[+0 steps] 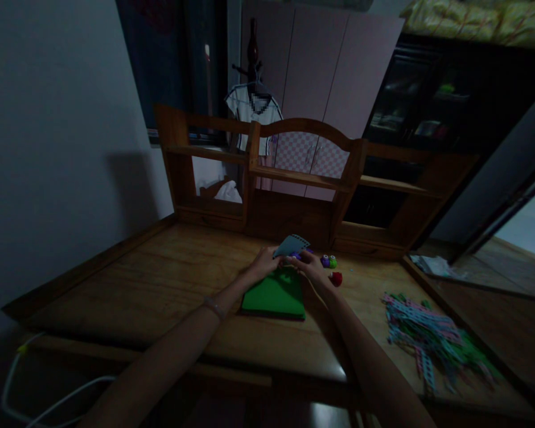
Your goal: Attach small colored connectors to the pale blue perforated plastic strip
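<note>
Both my arms reach over a wooden desk [151, 291]. My left hand [264, 262] pinches the lower edge of a grey-blue paper sheet [292, 244] with a punched, scalloped border. My right hand [309, 263] is closed over a small purple punch [296, 255] at that sheet's edge. Under both hands lies a stack of green sheets [274, 295], flat on the desk.
A purple and green punch [329, 261] and a red punch [336, 278] sit just right of my right hand. A heap of punched paper strips [428, 339] covers the desk's right side. A wooden shelf unit [303, 178] rises at the back. A white cable [40, 392] hangs lower left.
</note>
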The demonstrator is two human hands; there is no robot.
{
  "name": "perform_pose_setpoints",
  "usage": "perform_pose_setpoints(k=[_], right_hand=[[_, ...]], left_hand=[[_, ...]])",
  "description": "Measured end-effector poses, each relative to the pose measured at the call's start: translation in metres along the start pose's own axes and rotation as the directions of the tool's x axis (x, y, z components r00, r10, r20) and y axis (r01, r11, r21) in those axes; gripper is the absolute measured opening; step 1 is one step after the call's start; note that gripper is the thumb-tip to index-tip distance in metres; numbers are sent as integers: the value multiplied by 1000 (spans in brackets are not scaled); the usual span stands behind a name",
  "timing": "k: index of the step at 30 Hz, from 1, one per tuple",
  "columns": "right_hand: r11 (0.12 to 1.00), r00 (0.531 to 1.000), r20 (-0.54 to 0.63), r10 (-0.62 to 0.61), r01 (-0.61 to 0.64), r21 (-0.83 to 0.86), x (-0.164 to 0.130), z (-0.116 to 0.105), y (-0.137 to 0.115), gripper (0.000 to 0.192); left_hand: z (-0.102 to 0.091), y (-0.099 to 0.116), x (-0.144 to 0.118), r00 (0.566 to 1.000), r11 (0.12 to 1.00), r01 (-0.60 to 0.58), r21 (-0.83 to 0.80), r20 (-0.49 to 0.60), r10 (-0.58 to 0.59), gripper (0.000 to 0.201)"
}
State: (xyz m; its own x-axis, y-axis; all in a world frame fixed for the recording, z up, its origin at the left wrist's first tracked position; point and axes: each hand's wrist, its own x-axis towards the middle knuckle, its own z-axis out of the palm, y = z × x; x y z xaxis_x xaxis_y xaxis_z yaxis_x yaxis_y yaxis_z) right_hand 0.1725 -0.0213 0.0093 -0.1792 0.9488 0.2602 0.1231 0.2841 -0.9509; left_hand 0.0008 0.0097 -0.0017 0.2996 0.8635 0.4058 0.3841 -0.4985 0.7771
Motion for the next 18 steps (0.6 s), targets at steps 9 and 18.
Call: perform_pose_setpoints(k=[9, 18], right_hand=[[1000, 1000, -17, 18, -18, 13, 2, 1, 3, 40], [1000, 1000, -18, 18, -18, 10, 2, 0, 5, 37]], left_hand=[[0, 1, 0, 1000, 999, 29, 12, -3, -29, 20], [1, -2, 0, 1000, 1000, 13, 7, 1, -13, 20]])
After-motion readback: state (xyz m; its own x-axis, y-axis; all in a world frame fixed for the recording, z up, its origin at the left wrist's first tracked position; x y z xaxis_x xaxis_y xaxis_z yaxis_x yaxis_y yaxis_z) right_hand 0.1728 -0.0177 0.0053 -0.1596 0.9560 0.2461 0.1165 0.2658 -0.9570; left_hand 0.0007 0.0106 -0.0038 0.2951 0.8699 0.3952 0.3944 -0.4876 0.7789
